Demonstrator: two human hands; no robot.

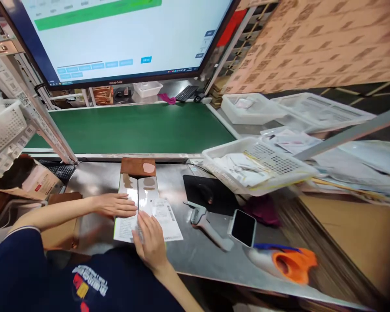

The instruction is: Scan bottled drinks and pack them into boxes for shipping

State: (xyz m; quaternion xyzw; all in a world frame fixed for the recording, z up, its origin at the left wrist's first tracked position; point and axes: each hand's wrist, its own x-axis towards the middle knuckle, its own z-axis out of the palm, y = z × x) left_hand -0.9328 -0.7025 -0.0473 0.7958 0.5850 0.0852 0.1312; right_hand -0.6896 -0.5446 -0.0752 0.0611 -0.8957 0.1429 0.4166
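A narrow brown cardboard box (130, 167) lies on the metal bench in front of me, its far end bare. White printed label sheets (125, 229) cover most of its top, with a dark lengthwise seam between them. One printed sheet (172, 225) reaches out past the box's right side. My left hand (118, 205) rests flat on the left part of the labels, fingers stretched toward the seam. Just right of the seam, my right hand (150, 238) lies on the label with its fingers extended. Neither hand grips anything.
Right of the box are a barcode scanner (211, 229), a phone (243, 227), a mouse pad (195, 190) and an orange tape dispenser (299, 264). A white basket (269, 151) holds papers. Behind runs a green conveyor belt (136, 130) under a monitor (123, 39). An open carton (35, 180) stands left.
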